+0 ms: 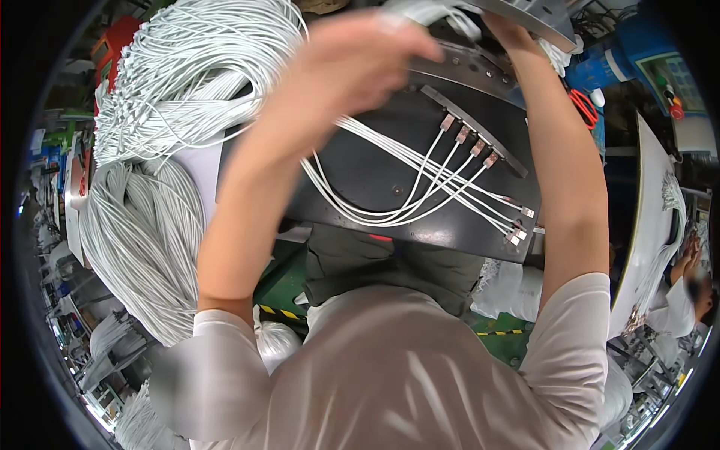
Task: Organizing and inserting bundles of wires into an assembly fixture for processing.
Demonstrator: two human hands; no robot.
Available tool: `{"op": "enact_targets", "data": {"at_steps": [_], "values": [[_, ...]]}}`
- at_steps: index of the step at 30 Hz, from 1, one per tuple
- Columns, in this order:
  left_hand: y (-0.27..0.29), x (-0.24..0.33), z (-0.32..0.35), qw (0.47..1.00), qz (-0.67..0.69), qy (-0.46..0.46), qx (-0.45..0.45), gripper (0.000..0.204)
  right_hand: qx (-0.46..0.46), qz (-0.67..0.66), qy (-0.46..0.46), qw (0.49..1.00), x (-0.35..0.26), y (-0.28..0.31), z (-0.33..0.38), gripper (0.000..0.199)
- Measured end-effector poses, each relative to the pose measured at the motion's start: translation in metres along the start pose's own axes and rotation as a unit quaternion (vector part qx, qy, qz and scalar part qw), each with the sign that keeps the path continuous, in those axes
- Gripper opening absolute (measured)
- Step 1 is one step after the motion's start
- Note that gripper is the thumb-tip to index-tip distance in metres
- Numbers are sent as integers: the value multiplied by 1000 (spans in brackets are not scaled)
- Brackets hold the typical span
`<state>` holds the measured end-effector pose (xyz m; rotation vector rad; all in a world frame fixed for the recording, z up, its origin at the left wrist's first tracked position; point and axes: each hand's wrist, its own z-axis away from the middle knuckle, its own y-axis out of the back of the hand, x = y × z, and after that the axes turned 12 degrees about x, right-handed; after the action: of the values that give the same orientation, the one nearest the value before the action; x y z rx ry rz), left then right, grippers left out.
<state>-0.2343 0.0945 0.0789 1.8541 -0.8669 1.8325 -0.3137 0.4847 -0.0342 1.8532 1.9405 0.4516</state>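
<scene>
Left hand point(360, 60), motion-blurred, over black counter point(360, 172); grip cannot be told. To its left, large white cable bundle point(210, 67). Right hand point(502, 30) mostly hidden behind metal fixture point(536, 19), grip also unreadable. Below and right of left hand: white cables point(386, 144), dark metal strip point(475, 125), four copper-coloured connectors point(463, 135) along it.

The blurry left hand point(360, 64) is reaching over a black table point(360, 174). White wires point(397, 154) are lying on it. The right hand point(505, 30) is mostly hiding behind metal point(544, 21).
</scene>
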Motion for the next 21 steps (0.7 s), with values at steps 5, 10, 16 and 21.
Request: {"op": "enact_targets", "data": {"at_steps": [5,10,16,21], "values": [[174,61,34,761,-356,-232,490,43,-174,-79,-197,962,-38,32,10,38],[166,29,70,646,-551,-25,528,51,-116,-125,-183,968,-85,129,58,26],[-46,-86,93,799,-487,-353,-20,15,-105,-6,-62,992,-105,206,79,24],[-103,-100,77,790,-496,-360,18,17,-300,-138,-172,928,-105,268,106,23]]}}
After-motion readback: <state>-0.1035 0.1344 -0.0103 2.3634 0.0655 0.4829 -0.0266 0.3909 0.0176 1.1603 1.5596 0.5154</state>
